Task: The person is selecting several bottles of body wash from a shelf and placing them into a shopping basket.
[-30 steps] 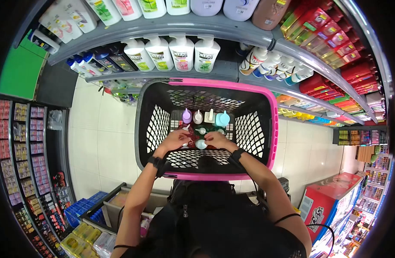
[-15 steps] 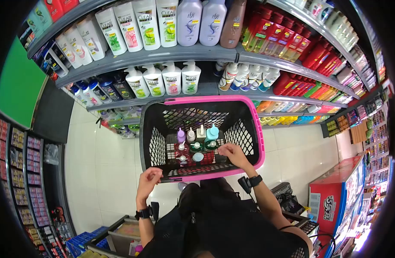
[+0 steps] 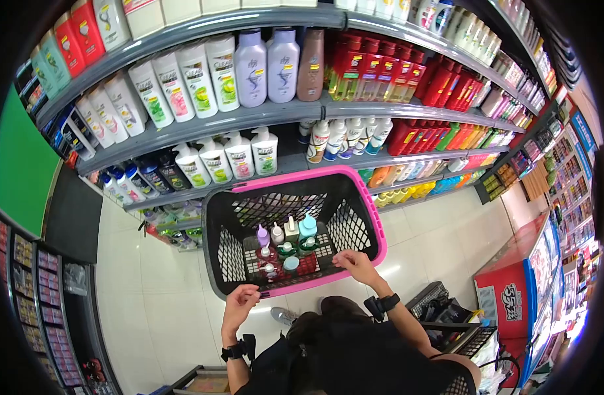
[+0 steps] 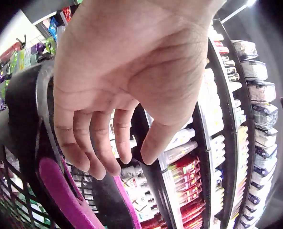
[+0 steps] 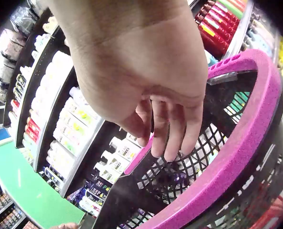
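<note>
Basket (image 3: 371,210): black mesh, pink rim, just before the shelves (image 3: 262,116).
Bottles (image 3: 283,249): upright inside basket, on its floor.
Left hand (image 3: 239,304): just outside basket's near rim; fingers loosely curled, close together, holding nothing.
Right hand (image 3: 356,264): over basket's near rim, right end; fingers relaxed, slightly apart; rim contact unclear.
</note>
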